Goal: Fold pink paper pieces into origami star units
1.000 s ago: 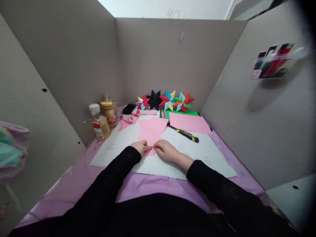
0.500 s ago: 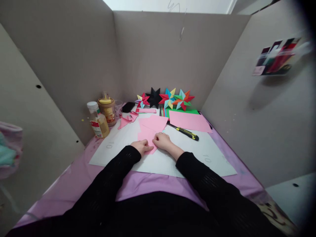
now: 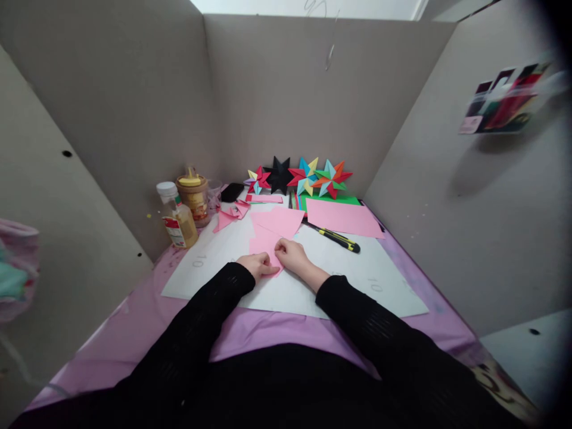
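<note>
Between my hands a pink sheet of paper (image 3: 261, 245) lies on the white sheet (image 3: 286, 302), partly covered by my fingers. My left hand (image 3: 257, 266) rests on its lower left part, fingers curled and thumb stretched to the right along the near edge. My right hand (image 3: 292, 256) is closed at the paper's right edge, fingertips pinched down on it. More pink paper (image 3: 283, 220) lies just beyond, overlapping. A black and yellow utility knife (image 3: 337, 239) lies to the right of my right hand.
Folded pink pieces (image 3: 230, 216) lie at the left, near a glue bottle (image 3: 179, 223) and a brown jar (image 3: 194, 199). At the back stand several paper stars, one black (image 3: 280, 174). A large pink sheet (image 3: 344, 218) covers part of a green one (image 3: 348, 201). Grey panels (image 3: 313, 89) enclose the table.
My right hand has shifted slightly left along the paper's edge. My left thumb reaches a little further right, and less pink shows below it.
</note>
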A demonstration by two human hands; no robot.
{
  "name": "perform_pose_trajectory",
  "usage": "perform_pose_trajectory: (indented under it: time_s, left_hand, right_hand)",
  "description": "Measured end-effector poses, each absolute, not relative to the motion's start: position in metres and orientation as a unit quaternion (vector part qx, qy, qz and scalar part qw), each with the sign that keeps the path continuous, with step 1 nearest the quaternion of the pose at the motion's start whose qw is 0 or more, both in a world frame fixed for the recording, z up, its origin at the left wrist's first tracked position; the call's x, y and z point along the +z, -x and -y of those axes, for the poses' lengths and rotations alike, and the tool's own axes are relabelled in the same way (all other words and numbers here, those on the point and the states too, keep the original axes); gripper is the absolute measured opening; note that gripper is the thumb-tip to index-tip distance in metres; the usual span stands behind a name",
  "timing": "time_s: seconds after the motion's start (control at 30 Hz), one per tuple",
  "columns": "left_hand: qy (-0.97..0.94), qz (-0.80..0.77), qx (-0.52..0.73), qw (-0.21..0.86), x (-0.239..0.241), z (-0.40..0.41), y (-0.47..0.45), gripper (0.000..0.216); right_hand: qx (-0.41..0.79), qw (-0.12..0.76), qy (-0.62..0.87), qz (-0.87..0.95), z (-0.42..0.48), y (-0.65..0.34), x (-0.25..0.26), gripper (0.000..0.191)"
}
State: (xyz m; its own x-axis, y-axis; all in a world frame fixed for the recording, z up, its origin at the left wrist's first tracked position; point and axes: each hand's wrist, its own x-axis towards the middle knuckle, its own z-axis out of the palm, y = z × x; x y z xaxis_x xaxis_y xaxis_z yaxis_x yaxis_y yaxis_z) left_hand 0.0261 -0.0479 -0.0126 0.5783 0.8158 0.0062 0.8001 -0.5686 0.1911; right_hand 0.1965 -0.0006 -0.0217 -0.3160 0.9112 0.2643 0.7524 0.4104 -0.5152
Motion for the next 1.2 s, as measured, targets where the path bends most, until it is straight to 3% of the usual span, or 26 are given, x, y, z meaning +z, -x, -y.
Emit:
perform_pose_trajectory:
  time_s: [1.2]
  left_hand:
    - [-0.884,-0.448,0.125,0.057,-0.023,0.049,-0.024,0.03]
  right_hand:
    - [0.141,0.27,0.548,0.779,-0.002,-0.194,-0.029,0.014]
